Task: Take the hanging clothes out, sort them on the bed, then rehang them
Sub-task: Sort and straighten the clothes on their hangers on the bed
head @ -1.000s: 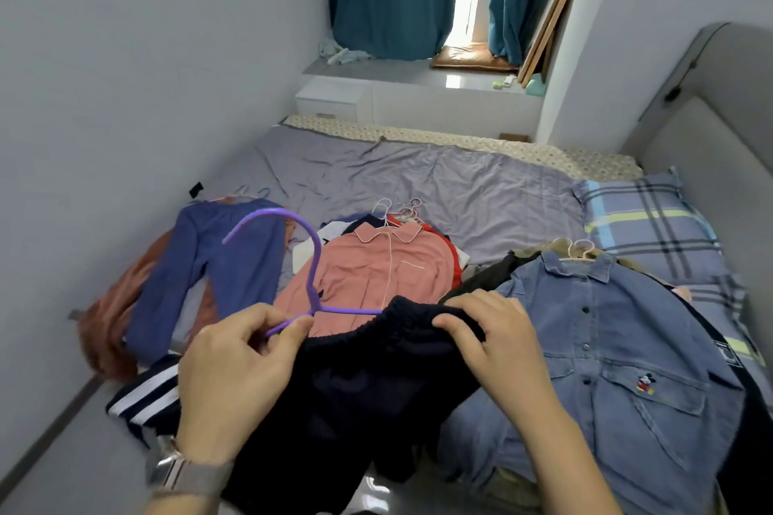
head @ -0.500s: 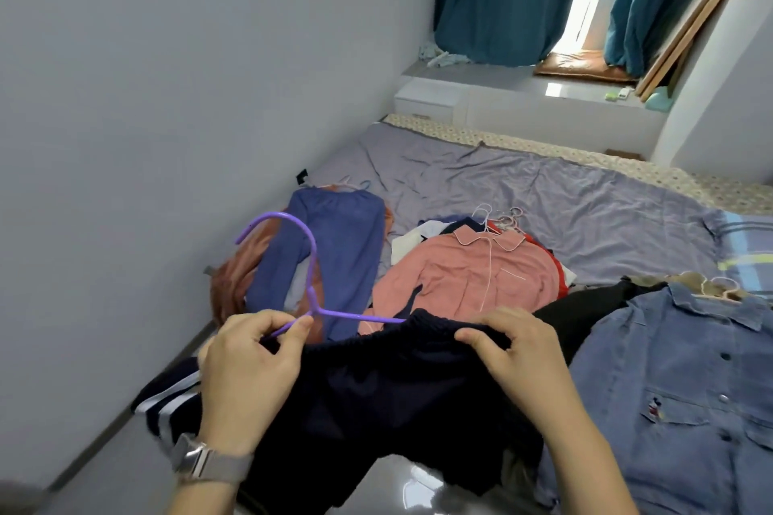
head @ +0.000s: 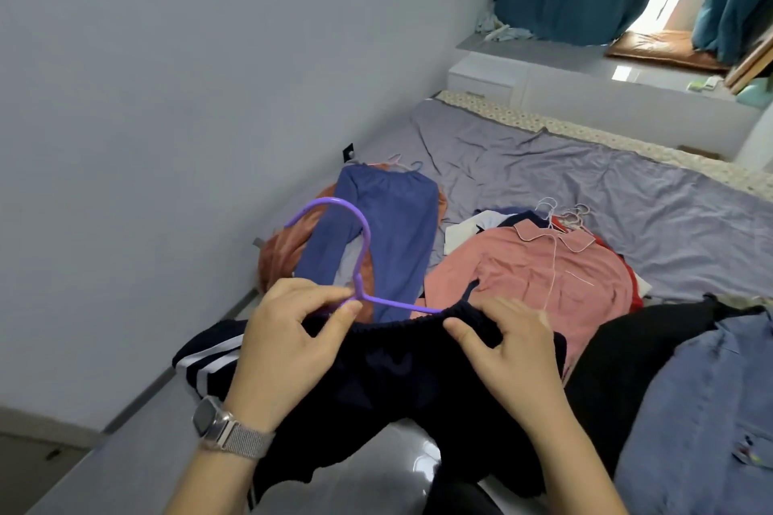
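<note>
Both forearms are bare, with no sleeves in view. Just behind the left hand point(head: 288, 351), the wrist wears a watch point(head: 208, 419) with a dark rectangular face on a silver woven mesh band point(head: 242, 442). The right hand point(head: 516, 351) wears nothing.

Grey-sheeted bed point(head: 585, 180) – blue trousers point(head: 389, 222), pink shirt point(head: 543, 276), denim shirt point(head: 702, 397)

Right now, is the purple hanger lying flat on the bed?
No, the purple hanger is held up by the left hand, its arm tucked into the dark garment that the right hand pinches.
</note>
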### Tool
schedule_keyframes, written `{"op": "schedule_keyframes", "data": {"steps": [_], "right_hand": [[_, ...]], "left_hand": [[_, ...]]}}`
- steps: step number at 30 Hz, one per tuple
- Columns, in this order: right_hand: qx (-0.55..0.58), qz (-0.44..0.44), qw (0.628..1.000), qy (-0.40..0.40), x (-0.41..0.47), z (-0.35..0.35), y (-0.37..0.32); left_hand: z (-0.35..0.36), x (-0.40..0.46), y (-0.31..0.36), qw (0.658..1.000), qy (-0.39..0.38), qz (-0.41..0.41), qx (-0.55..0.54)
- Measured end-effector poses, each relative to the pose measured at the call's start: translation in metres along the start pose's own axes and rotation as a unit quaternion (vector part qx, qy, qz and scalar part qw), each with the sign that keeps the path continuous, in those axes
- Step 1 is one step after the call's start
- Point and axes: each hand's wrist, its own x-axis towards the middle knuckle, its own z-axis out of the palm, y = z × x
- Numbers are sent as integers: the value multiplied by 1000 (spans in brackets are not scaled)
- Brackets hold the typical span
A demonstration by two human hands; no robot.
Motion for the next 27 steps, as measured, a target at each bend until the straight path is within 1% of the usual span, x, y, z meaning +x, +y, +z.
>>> {"op": "schedule_keyframes", "data": {"steps": [2, 5, 8, 11, 15, 18, 21, 23, 25, 27], "right_hand": [[9, 6, 1000, -8, 15, 15, 1], [18, 5, 999, -27, 50, 38, 4], [-13, -4, 999, -40, 98, 62, 10], [-49, -5, 998, -29, 149, 83, 19], [-64, -8, 998, -16, 208, 111, 25], [-52, 6, 998, -39, 249, 126, 22], [-17, -18, 998, -52, 286, 132, 24], [38, -39, 996, -68, 313, 132, 28], [60, -51, 995, -67, 340, 133, 31], [32, -45, 997, -48, 364, 140, 32]], "left_hand": [[5, 16, -11, 1000, -22, -4, 16], [19, 50, -35, 998, -15, -50, 38], [29, 92, -56, 994, 0, -91, 59], [34, 135, -73, 990, 19, -113, 83], [43, 188, -98, 981, 40, -172, 75], [51, 222, -105, 976, 59, -201, 54], [51, 264, -107, 974, 86, -205, 46], [47, 298, -108, 974, 109, -194, 37], [44, 332, -108, 980, 125, -152, 35], [45, 366, -109, 986, 127, -102, 33]]}}
